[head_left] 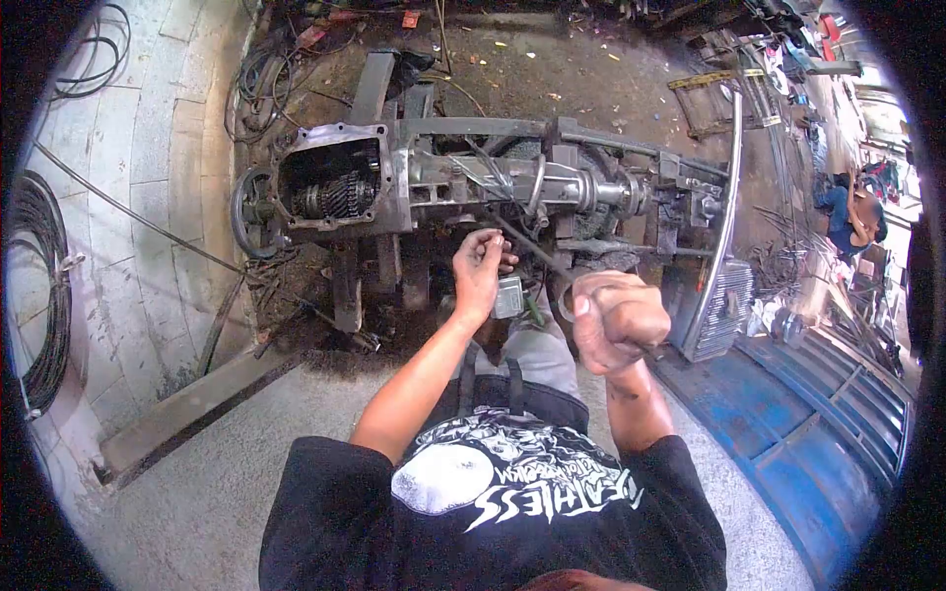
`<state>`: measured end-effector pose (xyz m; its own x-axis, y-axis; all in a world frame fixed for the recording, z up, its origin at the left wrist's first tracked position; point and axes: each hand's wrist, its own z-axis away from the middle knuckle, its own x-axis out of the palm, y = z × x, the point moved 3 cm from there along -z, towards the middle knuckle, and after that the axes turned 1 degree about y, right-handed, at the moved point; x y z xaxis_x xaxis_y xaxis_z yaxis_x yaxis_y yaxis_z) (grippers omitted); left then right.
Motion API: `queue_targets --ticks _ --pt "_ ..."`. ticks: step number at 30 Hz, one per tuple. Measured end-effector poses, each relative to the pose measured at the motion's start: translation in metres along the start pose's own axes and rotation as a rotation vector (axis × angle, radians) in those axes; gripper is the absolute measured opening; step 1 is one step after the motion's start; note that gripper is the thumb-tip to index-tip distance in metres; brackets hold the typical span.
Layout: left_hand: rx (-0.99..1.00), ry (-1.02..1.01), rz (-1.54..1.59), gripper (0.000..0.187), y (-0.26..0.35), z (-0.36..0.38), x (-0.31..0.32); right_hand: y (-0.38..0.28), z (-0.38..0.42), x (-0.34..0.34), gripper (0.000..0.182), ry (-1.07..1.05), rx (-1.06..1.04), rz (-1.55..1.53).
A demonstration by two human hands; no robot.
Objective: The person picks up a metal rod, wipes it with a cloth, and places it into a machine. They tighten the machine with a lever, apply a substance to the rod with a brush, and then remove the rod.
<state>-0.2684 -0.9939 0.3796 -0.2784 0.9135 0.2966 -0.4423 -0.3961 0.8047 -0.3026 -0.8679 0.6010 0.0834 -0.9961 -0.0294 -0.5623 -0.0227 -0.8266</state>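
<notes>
Right fingers [636,294] clench and left fingers [481,239] half-curl, holds unclear, near a grimy housing [396,175] baring metallic gears [345,195]

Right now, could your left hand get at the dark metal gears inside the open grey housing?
Probably yes: nothing visible covers the dark metal gears in the open grey housing, and the left hand is nearby; it would just need to clear the rim.
</notes>
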Motion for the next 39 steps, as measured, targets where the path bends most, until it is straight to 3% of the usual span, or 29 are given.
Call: queue_targets --ticks 7,9,12,13,15,16,17,21,22,27,29,30,31,33,35,37,38,39 --pt "-0.106 0.022 -0.019 0.027 -0.034 0.011 -0.025 0.000 0.005 0.012 0.040 -0.052 -0.072 0.052" --pt "-0.098 0.082 0.147 0.026 -0.029 0.014 -0.024 -0.002 0.008 0.016 0.040 -0.055 -0.060 0.061" --pt "-0.031 0.122 0.184 0.027 -0.006 0.013 -0.007 -0.004 0.029 0.025 0.030 -0.187 -0.206 0.148" --pt "0.023 0.132 0.218 0.027 0.007 0.014 0.003 0.000 0.034 0.032 0.042 -0.198 -0.300 0.053" --pt "0.039 0.141 0.192 0.028 0.019 0.017 0.013 -0.004 0.030 0.033 0.041 -0.305 -0.359 0.069" --pt "0.087 0.129 0.169 0.029 0.019 0.019 0.018 -0.003 0.031 0.028 0.041 -0.314 -0.369 0.049" --pt "0.141 0.120 0.144 0.030 0.021 0.020 0.023 0.001 0.033 0.025 0.020 -0.424 -0.330 0.003" --pt "0.347 0.204 0.055 0.029 -0.015 0.013 0.019 0.013 0.053 0.010 0.018 -0.746 -0.407 -0.078" --pt "0.383 0.274 -0.238 0.030 -0.015 0.017 0.020 0.024 0.063 0.011 0.016 -0.711 -0.366 -0.121" --pt "0.590 0.430 -0.493 0.025 -0.010 0.005 0.024 0.031 0.053 0.011 0.018 -0.763 -0.348 -0.191" --pt "1.061 0.392 -0.584 0.023 -0.017 0.003 0.020 0.033 0.061 0.010 0.019 -0.768 -0.353 -0.195" --pt "0.937 0.444 -0.683 0.021 -0.012 0.013 0.023 0.028 0.067 0.012 0.020 -0.797 -0.335 -0.225" --pt "0.939 0.447 -0.670 0.021 -0.007 0.018 0.028 0.027 0.072 0.010 0.020 -0.808 -0.336 -0.218" --pt "0.828 0.454 -0.702 0.021 -0.005 0.024 0.031 0.023 0.084 0.005 0.022 -0.699 -0.319 -0.147" --pt "0.832 0.437 -0.747 0.029 -0.009 0.026 0.031 0.021 0.086 0.001 0.025 -0.746 -0.259 -0.111" --pt "0.994 0.455 -1.062 0.039 0.003 0.058 0.047 0.010 0.081 -0.004 0.022 -0.740 -0.199 0.014" --pt "0.731 0.293 -0.649 0.045 -0.018 0.042 0.032 0.006 0.081 -0.009 0.026 -0.832 -0.154 0.130" --pt "0.740 0.281 -0.639 0.045 -0.043 0.038 0.021 0.003 0.074 -0.017 0.032 -0.762 -0.169 0.223"
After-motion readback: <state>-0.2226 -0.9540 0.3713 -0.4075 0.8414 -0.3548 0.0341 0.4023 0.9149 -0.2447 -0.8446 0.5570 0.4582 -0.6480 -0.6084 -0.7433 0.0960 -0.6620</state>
